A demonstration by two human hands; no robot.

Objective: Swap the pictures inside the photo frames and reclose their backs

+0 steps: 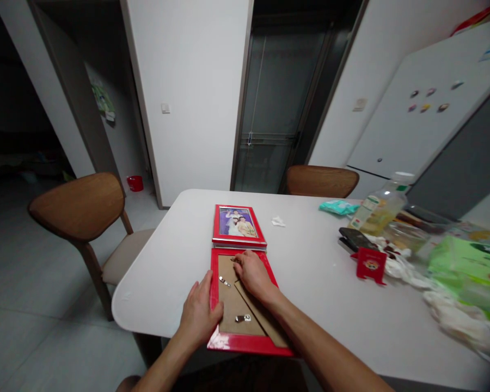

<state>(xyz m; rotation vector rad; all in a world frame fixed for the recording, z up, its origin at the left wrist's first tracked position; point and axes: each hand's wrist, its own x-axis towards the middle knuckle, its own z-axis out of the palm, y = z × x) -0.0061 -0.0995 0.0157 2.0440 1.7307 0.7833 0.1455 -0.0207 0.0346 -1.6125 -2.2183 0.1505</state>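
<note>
A: Where do we have the frame (253,344)?

B: Back up on the white table (310,305), at the near edge, its red rim around a brown backing (228,305). Just beyond it lies the photo frame (239,240), picture up.

A: And our hands?

B: Our left hand (199,310) holds the frame's left edge, thumb over the rim, fingers along the outside. Our right hand (255,275) is bent over the upper backing, fingertips drawn together by the top clip; we cannot tell whether they pinch it. Two more metal clips show, one on the left (224,281), one lower down (243,318), and a stand flap (267,322) slants under our right wrist.

A: Can we read anything?

B: Not a word for certain. The bottle (386,204) of yellowish liquid wears a white and green label, too blurred for us. The red card (371,265) carries a pale emblem over a small line of marks. On the green packet (453,261) we see pale lettering on a dark oval, but we cannot make out a brand.

A: What else is around them?

B: A black phone (355,238) beside the card, a teal packet (338,207) near the bottle, and a scrap of tissue (278,221) right of the photo frame.
</note>
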